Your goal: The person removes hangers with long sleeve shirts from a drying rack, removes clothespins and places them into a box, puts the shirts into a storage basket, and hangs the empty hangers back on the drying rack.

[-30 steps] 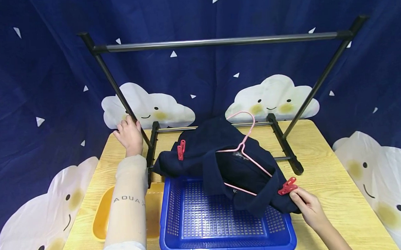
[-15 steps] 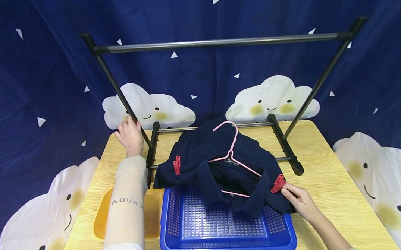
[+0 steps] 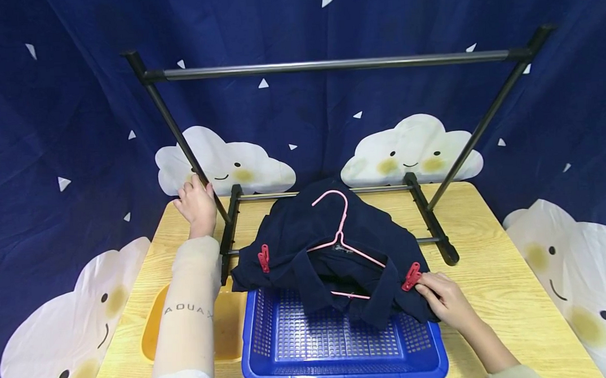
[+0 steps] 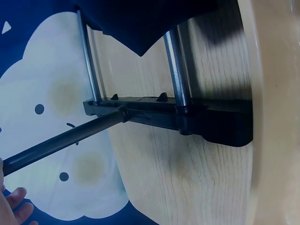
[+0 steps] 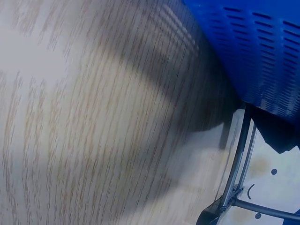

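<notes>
A dark navy collared shirt lies across the rack's base and the back of a blue basket, on a pink hanger. The hanger's hook points up and left above the collar. One red clothespin is on the shirt's left side, another red clothespin on its right. My right hand pinches the shirt's right sleeve beside that clothespin. My left hand holds the left post of the black clothes rack between thumb and fingers. In the left wrist view only some fingers show beside the post.
The rack's metal top bar runs across above the shirt. A yellow tub stands left of the basket, partly behind my left forearm. The wooden table extends to the right. A dark blue curtain with cloud prints hangs behind.
The shirt and hanger have shifted left and toward me, and the hook has swung leftward. My right hand has moved left with the sleeve. My left hand stays on the post.
</notes>
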Available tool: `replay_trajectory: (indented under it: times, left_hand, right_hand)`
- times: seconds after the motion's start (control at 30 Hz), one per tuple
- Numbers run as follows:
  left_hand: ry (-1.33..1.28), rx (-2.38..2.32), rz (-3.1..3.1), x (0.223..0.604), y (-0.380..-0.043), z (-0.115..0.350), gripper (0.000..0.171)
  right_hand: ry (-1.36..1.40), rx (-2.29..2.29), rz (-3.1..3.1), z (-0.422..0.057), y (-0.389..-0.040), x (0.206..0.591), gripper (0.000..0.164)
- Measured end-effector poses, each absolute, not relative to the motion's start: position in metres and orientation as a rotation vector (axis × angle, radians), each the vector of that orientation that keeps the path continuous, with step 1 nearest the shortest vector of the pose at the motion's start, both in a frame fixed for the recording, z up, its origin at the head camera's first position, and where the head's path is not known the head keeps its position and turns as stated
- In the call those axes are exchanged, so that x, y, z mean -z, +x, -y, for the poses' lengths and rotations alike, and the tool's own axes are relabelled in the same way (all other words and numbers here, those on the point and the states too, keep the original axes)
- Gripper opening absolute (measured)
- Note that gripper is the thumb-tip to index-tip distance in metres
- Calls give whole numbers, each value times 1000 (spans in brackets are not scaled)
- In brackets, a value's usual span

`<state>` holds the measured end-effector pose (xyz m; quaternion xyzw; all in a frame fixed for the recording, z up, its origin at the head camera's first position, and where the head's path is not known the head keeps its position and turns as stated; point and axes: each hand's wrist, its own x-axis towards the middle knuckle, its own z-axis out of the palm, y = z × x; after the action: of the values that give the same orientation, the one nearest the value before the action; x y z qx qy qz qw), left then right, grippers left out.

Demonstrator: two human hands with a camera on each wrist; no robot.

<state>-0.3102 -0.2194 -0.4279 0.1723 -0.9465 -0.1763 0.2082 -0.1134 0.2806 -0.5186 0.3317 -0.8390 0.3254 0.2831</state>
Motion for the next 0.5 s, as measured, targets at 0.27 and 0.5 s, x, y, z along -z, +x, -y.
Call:
replay_trajectory:
  times: [0.27, 0.5]
  left_hand:
    - [460, 538, 2670, 426, -308, 218, 47]
    - [448, 595, 2694, 421, -303, 213, 56]
  right_hand:
    - [943, -685, 2154, -278, -121, 518, 34]
    - [937, -607, 2160, -278, -121, 517, 35]
